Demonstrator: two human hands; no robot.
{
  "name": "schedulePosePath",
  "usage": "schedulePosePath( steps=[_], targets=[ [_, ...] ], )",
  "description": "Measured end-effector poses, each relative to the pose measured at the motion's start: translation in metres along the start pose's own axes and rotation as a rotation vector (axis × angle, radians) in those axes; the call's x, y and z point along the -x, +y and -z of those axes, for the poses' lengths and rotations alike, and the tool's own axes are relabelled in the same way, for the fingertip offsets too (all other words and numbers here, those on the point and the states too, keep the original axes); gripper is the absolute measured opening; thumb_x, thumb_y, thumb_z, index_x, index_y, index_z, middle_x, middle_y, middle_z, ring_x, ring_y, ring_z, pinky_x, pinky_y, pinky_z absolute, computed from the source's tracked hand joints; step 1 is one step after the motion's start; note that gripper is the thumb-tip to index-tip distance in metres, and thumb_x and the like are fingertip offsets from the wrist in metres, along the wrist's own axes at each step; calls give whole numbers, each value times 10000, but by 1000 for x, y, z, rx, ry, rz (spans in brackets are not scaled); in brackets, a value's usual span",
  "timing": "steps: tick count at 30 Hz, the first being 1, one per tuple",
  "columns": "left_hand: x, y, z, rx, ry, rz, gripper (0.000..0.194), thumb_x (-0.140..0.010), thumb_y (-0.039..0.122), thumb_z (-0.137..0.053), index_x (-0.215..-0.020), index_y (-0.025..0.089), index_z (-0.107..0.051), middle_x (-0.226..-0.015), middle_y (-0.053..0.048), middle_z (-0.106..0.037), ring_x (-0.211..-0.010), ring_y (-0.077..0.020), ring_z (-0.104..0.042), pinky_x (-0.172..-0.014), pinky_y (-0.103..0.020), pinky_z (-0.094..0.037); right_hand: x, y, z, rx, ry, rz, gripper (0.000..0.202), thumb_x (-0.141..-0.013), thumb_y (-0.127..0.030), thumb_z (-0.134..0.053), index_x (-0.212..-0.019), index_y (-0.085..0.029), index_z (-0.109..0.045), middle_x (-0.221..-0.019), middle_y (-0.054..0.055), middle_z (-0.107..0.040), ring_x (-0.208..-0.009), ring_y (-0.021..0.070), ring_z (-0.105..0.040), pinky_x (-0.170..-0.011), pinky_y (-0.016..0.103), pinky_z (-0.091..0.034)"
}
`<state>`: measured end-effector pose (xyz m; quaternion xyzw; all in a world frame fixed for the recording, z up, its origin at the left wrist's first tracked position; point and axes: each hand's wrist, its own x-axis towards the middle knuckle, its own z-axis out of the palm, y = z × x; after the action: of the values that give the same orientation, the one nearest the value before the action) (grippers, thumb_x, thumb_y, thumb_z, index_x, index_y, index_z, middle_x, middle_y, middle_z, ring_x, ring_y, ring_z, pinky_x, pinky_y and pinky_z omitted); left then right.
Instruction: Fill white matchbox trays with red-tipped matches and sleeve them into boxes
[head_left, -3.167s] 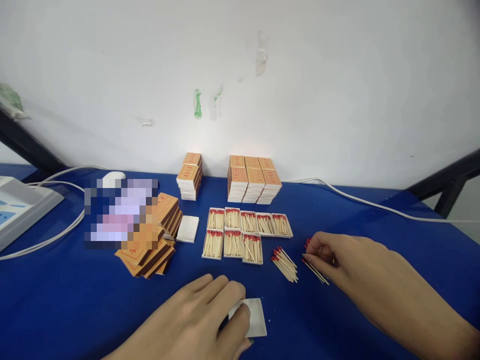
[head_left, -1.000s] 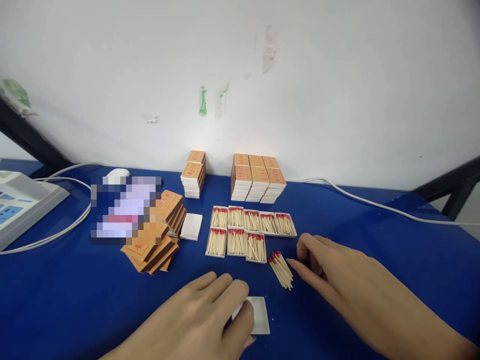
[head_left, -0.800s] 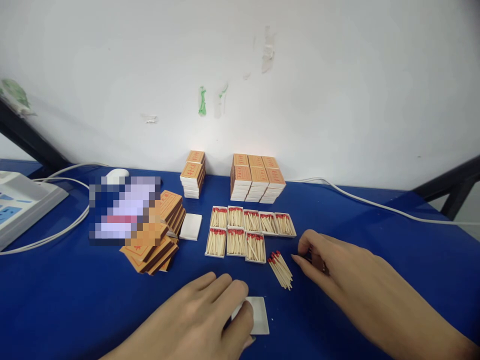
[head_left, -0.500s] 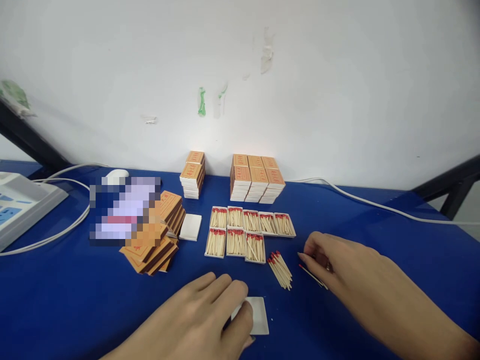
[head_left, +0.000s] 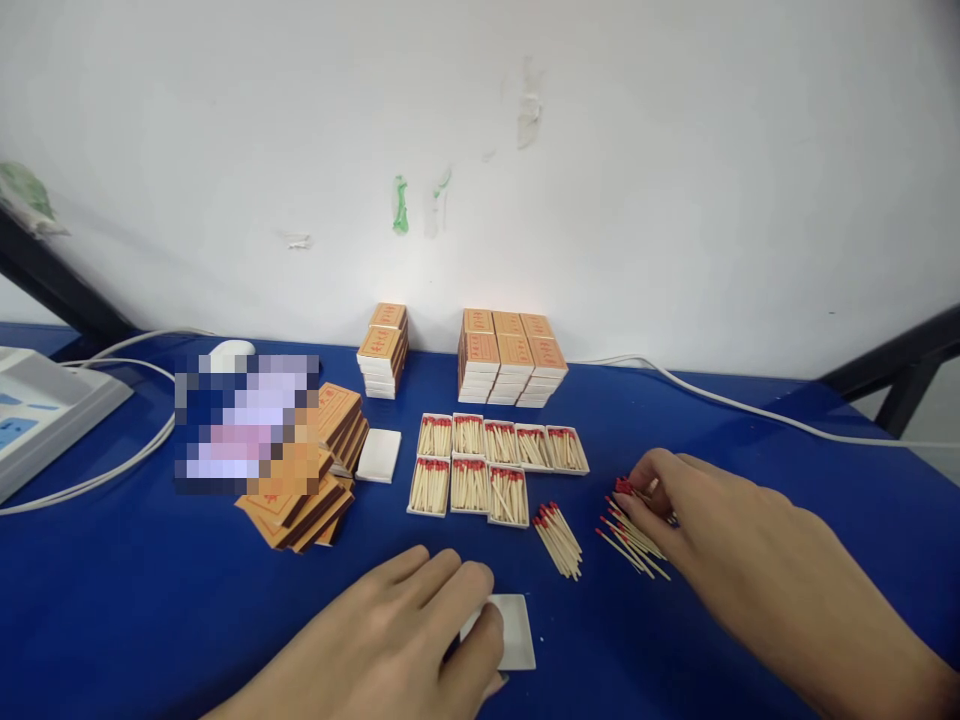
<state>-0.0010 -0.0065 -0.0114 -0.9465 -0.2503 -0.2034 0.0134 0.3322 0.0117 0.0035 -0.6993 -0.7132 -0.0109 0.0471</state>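
Observation:
My left hand [head_left: 420, 630] has its fingers closed on an empty white matchbox tray [head_left: 516, 632] near the front edge of the view. On the right, my right hand [head_left: 697, 520] pinches some red-headed matches, partly hidden by its fingers. Loose matches [head_left: 630, 540] lie on the blue table just under and left of that hand. A separate small pile of matches [head_left: 558, 540] rests between the two hands. Behind it stand two rows of open trays filled with matches [head_left: 469, 484].
Stacked orange matchboxes stand by the wall, in a left stack [head_left: 382, 350] and a wider block [head_left: 513, 355]. Orange covers [head_left: 300, 500] are heaped at left beside a white tray [head_left: 379, 456]. A mouse [head_left: 232, 355], cables and a white device [head_left: 52, 420] are farther left.
My right hand has shifted slightly right and now has matches between its fingers. More loose matches show beneath it. My left hand stays on the tray.

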Motion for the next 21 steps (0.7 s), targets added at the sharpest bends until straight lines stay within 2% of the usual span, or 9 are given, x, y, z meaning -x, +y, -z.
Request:
schedulePosePath(
  steps=[3, 5, 10, 15, 21],
  targets=[
    [1, 1, 0, 5, -18, 5, 74, -1142, 236, -752, -1134, 182, -702, -1064, -44, -754, -854, -227, -783, -772, -379, -691, -2, -4, 4, 28, -112, -31, 285, -1100, -458, -465, -895, -300, -585, -852, 85, -768, -669, 352, -772, -580, 388, -369],
    [1, 2, 0, 13, -26, 12, 76, -1130, 228, -767, -1146, 179, -710, -1077, -46, -763, -863, -235, -789, -764, -388, -693, -3, -5, 7, 39, -129, -41, 289, -1110, -459, -450, -912, -304, -592, -872, 89, -783, -697, 364, -785, -585, 391, -369],
    [-1, 2, 0, 5, 21, 1, 57, -1167, 224, -690, -1168, 176, -720, -1083, -51, -775, -838, -244, -792, -680, -394, -674, -3, -5, 9, 56, -99, -34, 332, -1119, -495, -427, -900, -309, -595, -866, 99, -799, -688, 371, -784, -569, 387, -367],
    [1, 1, 0, -3, 13, 11, 65, -1169, 242, -708, -1148, 181, -706, -1068, -46, -756, -858, -224, -788, -756, -367, -686, -4, -5, 10, 32, -96, -39, 355, -1105, -503, -416, -907, -317, -645, -870, 100, -813, -704, 390, -795, -567, 402, -388],
    [0, 3, -1, 0, 22, 7, 51, -1152, 229, -715, -1156, 179, -706, -1068, -52, -752, -834, -225, -776, -733, -366, -678, -5, -9, 13, 34, -58, -63, 379, -1103, -513, -398, -943, -325, -687, -904, 104, -840, -739, 415, -814, -585, 411, -389]
  ],
)
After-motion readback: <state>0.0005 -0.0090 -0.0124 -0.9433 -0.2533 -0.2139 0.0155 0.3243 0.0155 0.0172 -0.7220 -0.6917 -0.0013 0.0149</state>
